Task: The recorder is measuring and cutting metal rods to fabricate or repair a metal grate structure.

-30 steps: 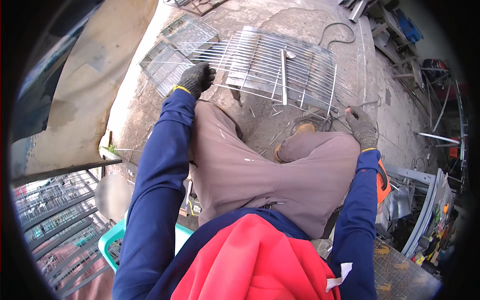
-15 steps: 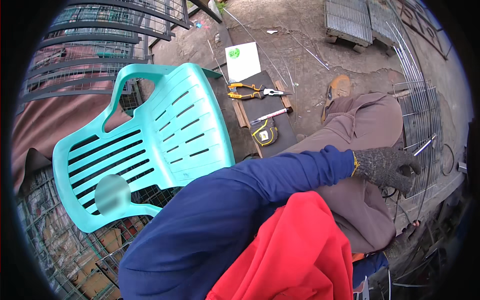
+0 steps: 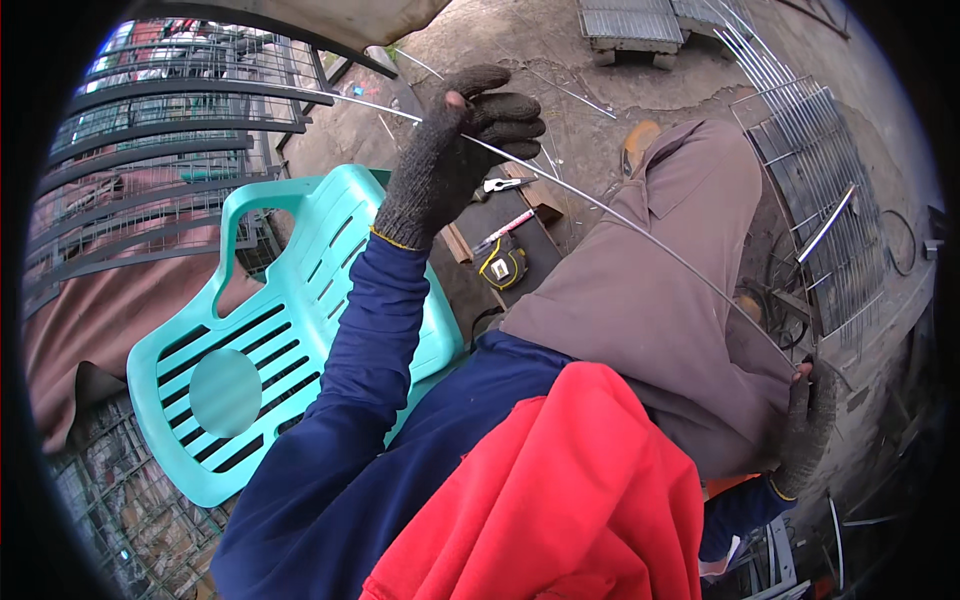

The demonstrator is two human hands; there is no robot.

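A long, thin metal rod point(image 3: 640, 232) slants across the view from the upper left down to the lower right. My left hand point(image 3: 470, 140), in a dark knitted glove, is raised at the upper middle, its thumb and bent fingers around the rod. At the lower right my gloved right hand point(image 3: 808, 420) pinches the rod's near end by my thigh; its other fingers are partly blurred. Below my left hand, pliers point(image 3: 507, 184) show only their jaws. A marker pen point(image 3: 503, 230) and a tape measure point(image 3: 502, 268) lie on a dark board point(image 3: 540, 250).
A turquoise plastic chair point(image 3: 300, 320) lies at my left, beside dark-framed wire grids point(image 3: 160, 145) and a brown sheet point(image 3: 110, 300). Right of my leg, several loose rods point(image 3: 765, 65) rest over a wire panel point(image 3: 825, 170). Metal panels point(image 3: 630, 25) stand on blocks at the back.
My left hand has swung from the rods at the right to the upper left, and the long rod now spans both hands. The view has shifted; the white card is no longer visible.
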